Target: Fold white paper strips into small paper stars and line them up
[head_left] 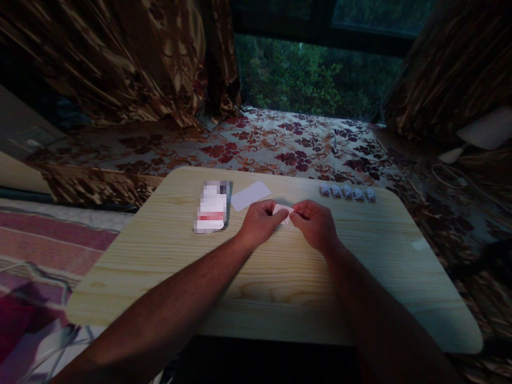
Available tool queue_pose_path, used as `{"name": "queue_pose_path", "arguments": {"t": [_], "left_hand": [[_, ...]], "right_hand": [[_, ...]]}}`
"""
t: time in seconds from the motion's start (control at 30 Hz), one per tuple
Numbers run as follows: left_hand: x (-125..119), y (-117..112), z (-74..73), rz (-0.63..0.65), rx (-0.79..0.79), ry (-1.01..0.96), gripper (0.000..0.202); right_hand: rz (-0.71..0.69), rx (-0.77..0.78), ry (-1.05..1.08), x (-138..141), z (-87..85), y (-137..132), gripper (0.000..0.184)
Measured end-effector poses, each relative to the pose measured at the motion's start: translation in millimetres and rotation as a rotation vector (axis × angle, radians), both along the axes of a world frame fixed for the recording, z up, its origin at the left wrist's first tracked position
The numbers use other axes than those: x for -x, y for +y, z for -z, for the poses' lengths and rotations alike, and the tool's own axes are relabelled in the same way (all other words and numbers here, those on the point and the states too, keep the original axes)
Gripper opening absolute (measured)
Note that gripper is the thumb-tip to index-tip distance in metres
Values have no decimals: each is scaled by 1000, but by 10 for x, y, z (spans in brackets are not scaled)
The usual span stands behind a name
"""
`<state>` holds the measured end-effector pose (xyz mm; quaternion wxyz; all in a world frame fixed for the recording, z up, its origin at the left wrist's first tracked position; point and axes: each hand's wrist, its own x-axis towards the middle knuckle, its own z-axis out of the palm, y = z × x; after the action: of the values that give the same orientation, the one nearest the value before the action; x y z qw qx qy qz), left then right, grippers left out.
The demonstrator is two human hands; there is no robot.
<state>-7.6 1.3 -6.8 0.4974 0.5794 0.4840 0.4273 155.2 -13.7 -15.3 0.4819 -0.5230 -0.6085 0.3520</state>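
A small piece of white paper (281,211) with a crease line is held just above the wooden table between both hands. My left hand (262,220) pinches its left side, the thumb lying across the top. On the right side, my right hand (314,218) grips the paper's edge between thumb and fingers. Behind my left hand lies a flat pale sheet of paper (251,196). Further left is a whitish rectangular item (212,207) with a red band, blurred out. Several small folded paper pieces (347,192) stand in a row at the back right.
The light wooden table (160,256) has rounded corners. Behind it is a ledge with a flowered cloth (296,141), below a window. A white lamp (486,130) stands at the right, and a striped bedcover (80,234) lies at the left.
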Motion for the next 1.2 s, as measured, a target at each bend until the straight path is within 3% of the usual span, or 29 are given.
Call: {"name": "queue_pose_path", "arguments": {"t": [0.8,1.2], "left_hand": [[11,26,31,-73,-46,-26,28],[12,10,25,85,-47,66,29]], "right_hand": [[-28,82,-18,45,-32,-23,6],[110,3,-37,21,-90,-20,14]]}}
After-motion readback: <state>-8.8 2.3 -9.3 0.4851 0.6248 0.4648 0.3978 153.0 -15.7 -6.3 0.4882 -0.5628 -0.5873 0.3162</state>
